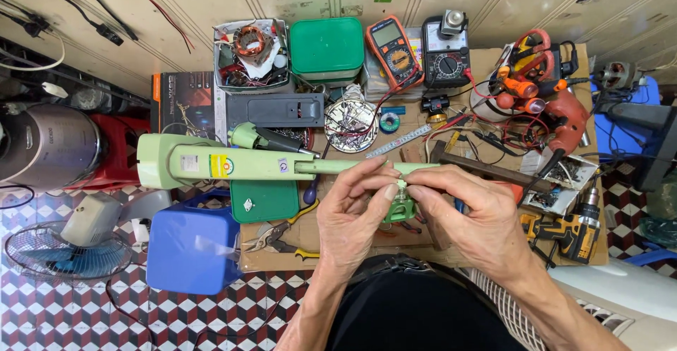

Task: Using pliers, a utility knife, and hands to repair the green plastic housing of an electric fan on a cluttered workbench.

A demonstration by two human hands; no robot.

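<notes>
Surface: cluttered cardboard-covered surface (pixel 310 241) set against a cream panelled wall, above a red, white and black checkered floor (pixel 84 316).
Held thing: long pale green plastic fan column (pixel 233 165) is laid crosswise over the surface, its narrow end met by both hands.
Left hand (pixel 352 213): closed, fingertips pinched on a small green plastic fitting (pixel 399 208) at the column's end.
Right hand (pixel 469 206): closed, thumb and forefinger pinched on the same fitting.
Behind: orange multimeter (pixel 392 50), green square plastic box (pixel 327 47), round tin of screws (pixel 350 125).
Left: blue plastic stool (pixel 194 249), just beside yellow-handled tin snips (pixel 278 234).
</notes>
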